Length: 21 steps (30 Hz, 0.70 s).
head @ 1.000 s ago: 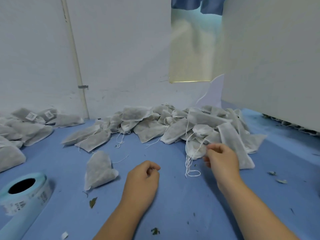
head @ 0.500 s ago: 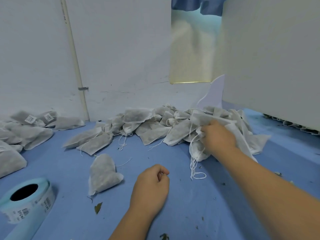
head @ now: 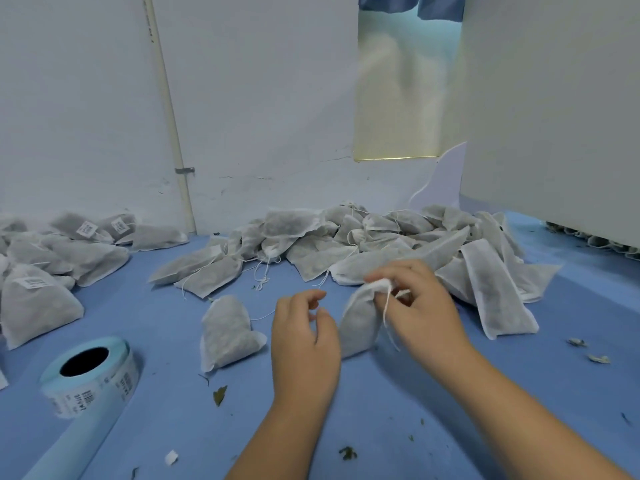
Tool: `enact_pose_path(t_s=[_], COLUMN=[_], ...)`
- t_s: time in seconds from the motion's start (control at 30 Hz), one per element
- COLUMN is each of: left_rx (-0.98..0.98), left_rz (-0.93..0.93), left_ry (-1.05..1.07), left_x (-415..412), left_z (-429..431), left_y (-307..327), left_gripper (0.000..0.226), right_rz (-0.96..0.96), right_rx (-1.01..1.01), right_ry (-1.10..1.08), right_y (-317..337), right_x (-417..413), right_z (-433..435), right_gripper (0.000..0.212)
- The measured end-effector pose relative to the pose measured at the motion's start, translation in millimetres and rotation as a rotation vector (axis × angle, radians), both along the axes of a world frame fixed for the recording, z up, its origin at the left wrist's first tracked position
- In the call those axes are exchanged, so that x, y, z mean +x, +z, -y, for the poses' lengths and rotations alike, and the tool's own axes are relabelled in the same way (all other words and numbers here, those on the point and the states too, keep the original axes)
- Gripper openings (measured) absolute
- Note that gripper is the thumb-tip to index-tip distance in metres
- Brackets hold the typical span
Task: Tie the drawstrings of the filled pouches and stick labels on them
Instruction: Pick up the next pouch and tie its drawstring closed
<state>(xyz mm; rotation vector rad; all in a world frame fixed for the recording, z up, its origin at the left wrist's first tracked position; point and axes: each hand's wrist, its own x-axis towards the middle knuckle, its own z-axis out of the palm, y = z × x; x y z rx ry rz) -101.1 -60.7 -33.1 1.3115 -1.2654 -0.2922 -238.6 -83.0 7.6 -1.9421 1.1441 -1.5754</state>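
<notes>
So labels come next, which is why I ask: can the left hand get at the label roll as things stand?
Probably yes. The left hand seems to hold nothing, and the roll stands to its left with bare table between; the loose pouch lies just beyond that path.

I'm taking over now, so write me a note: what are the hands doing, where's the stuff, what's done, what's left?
Right hand pinches the gathered top of a pouch, its drawstring hanging loose. Left hand, loosely curled, holds nothing.
Label roll near left; unlabelled pile at the back.
Done: labelled pouches far left.
Left: tie this one, label it, then the pile.
</notes>
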Motion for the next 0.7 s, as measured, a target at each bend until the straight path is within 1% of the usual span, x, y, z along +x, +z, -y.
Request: enact_pose_path(t_s=[0.07,0.2,0.3,0.37,0.47,0.53,0.57,0.63,0.7], left_rx=[-0.065,-0.081,-0.071,-0.028,0.02,0.021,0.016,0.006,0.001], left_rz=[0.037,0.196,0.288,0.33,0.326,0.327,0.33,0.34,0.364], left_ry=[0.001,-0.142,-0.219,-0.239,-0.251,-0.212,-0.183,-0.122,-0.062], left_x=[1,2,-1,-2,-3,-2,-1,2,5], left_z=[-3,-10,-12,-13,-13,-12,-13,-12,-11], left_y=[2,7,6,6,6,6,7,8,8], left_gripper=[0.022,0.057,0.065,0.063,0.051,0.049,0.049,0.047,0.043], right_rz=[0.016,0.246,0.305,0.352,0.475,0.586,0.605,0.554,0.46], right_rx=[0.122,0.262,0.299,0.351,0.47,0.585,0.635,0.724,0.801], right_ry=[0.12,0.296,0.383,0.433,0.452,0.464,0.465,0.472,0.504], right_y=[-6,-2,-1,-4,-5,-2,-1,2,3], right_x=[2,-4,-4,-3,-6,-11,-14,-17,-17], right_z=[-8,-16,-15,-14,-10,-6,-5,-6,-7], right_gripper=[0.044,0.038,0.031,0.031,0.03,0.027,0.025,0.029,0.044])
